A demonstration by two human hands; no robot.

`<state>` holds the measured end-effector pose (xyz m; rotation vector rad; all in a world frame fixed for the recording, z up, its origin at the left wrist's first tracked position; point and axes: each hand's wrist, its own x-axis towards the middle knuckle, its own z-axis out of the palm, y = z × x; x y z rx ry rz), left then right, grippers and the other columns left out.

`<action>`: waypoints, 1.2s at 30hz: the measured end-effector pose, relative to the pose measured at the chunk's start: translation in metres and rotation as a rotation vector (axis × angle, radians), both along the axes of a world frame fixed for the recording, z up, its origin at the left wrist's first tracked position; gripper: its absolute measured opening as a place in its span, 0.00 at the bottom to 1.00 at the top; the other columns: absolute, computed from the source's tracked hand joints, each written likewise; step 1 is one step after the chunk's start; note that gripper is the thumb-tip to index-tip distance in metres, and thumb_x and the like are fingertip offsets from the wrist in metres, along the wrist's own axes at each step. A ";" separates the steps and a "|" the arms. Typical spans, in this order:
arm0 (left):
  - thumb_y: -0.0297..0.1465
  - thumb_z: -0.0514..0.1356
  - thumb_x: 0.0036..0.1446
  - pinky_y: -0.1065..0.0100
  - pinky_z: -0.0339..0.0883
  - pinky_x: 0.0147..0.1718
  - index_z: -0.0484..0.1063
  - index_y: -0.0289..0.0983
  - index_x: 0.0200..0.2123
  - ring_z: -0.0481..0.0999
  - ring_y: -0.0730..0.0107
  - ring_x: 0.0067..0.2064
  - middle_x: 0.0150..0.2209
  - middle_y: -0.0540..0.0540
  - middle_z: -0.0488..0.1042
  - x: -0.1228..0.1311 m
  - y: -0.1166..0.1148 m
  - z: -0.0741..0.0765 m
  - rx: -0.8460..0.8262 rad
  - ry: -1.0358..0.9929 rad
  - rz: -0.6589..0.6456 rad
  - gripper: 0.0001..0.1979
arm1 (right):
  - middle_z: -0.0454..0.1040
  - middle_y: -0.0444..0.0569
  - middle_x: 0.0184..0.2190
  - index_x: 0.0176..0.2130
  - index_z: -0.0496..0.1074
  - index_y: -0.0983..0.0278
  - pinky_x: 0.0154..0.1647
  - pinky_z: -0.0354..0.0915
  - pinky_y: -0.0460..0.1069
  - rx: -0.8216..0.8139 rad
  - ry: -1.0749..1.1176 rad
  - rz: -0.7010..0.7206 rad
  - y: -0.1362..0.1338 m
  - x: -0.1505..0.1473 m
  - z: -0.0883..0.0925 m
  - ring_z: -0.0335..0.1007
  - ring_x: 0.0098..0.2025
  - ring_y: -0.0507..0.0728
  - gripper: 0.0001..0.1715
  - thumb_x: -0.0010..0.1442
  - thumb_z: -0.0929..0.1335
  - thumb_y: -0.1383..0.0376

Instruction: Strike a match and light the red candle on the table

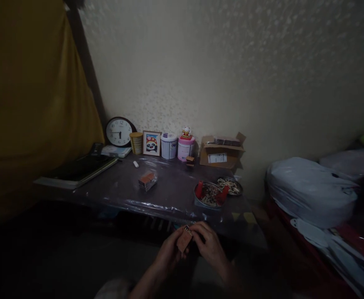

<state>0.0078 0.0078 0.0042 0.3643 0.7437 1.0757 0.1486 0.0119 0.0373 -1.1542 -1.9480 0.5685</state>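
My left hand [169, 250] is closed around a small reddish-brown matchbox [185, 241], held tilted just in front of the table's near edge. At the upper end of the box, pale and dark match ends show in the opening. My right hand [209, 245] has its thumb and fingers bent against that end, closed on the box's upper right side. Beyond the hands stands a round tin [209, 204] filled with small dark and pale pieces, with two red objects at its rim. Behind it, a shallow round dish [238, 191] holds pale, thin sticks.
A plastic-wrapped pack of brown boxes [147, 180] lies mid-table. At the back stand a clock [119, 132], a panda picture [151, 143], white and pink canisters [186, 148] and an opened carton [222, 153]. A dark flat case [79, 170] is at left, a white bundle [309, 191] at right.
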 end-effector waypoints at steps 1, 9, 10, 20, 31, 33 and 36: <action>0.34 0.59 0.50 0.75 0.55 0.15 0.73 0.33 0.37 0.68 0.76 0.17 0.23 0.48 0.76 0.001 0.000 -0.001 0.029 0.035 0.009 0.12 | 0.73 0.47 0.36 0.37 0.73 0.60 0.42 0.66 0.47 -0.001 -0.016 0.010 -0.001 0.000 0.001 0.70 0.40 0.54 0.11 0.60 0.61 0.66; 0.35 0.58 0.49 0.73 0.54 0.16 0.76 0.32 0.36 0.65 0.74 0.17 0.20 0.48 0.74 -0.002 -0.001 -0.003 0.200 0.209 -0.030 0.14 | 0.72 0.46 0.36 0.37 0.73 0.59 0.43 0.65 0.47 0.015 -0.139 0.012 -0.003 0.001 0.000 0.70 0.40 0.54 0.12 0.61 0.61 0.67; 0.35 0.57 0.49 0.73 0.55 0.16 0.76 0.33 0.37 0.66 0.74 0.17 0.21 0.48 0.75 -0.002 0.000 -0.002 0.214 0.236 -0.037 0.15 | 0.72 0.45 0.35 0.35 0.72 0.59 0.42 0.65 0.47 0.017 -0.144 0.010 -0.003 0.000 0.000 0.70 0.39 0.53 0.11 0.61 0.61 0.67; 0.37 0.56 0.50 0.73 0.55 0.16 0.76 0.33 0.36 0.66 0.72 0.16 0.15 0.50 0.72 -0.003 0.010 -0.019 0.285 0.332 -0.097 0.16 | 0.71 0.44 0.34 0.33 0.70 0.59 0.41 0.64 0.46 0.003 -0.181 0.018 -0.004 0.000 0.001 0.69 0.37 0.53 0.09 0.61 0.61 0.68; 0.41 0.55 0.49 0.71 0.55 0.17 0.75 0.35 0.37 0.65 0.71 0.17 0.17 0.50 0.71 -0.004 0.013 -0.029 0.333 0.405 -0.130 0.18 | 0.70 0.44 0.35 0.34 0.69 0.60 0.41 0.63 0.45 0.005 -0.196 0.041 -0.003 0.002 -0.005 0.68 0.38 0.52 0.09 0.60 0.61 0.70; 0.43 0.55 0.48 0.71 0.55 0.18 0.74 0.34 0.36 0.65 0.72 0.17 0.18 0.50 0.72 -0.004 0.013 -0.026 0.343 0.418 -0.137 0.20 | 0.69 0.44 0.36 0.35 0.69 0.59 0.41 0.62 0.45 0.003 -0.194 0.052 -0.002 0.002 -0.006 0.68 0.38 0.52 0.09 0.59 0.62 0.70; 0.43 0.55 0.46 0.71 0.56 0.19 0.74 0.35 0.36 0.66 0.73 0.19 0.21 0.50 0.73 -0.004 0.012 -0.020 0.355 0.430 -0.146 0.20 | 0.69 0.44 0.35 0.33 0.68 0.60 0.40 0.62 0.45 -0.005 -0.206 0.055 -0.002 0.002 -0.007 0.68 0.37 0.52 0.07 0.59 0.62 0.70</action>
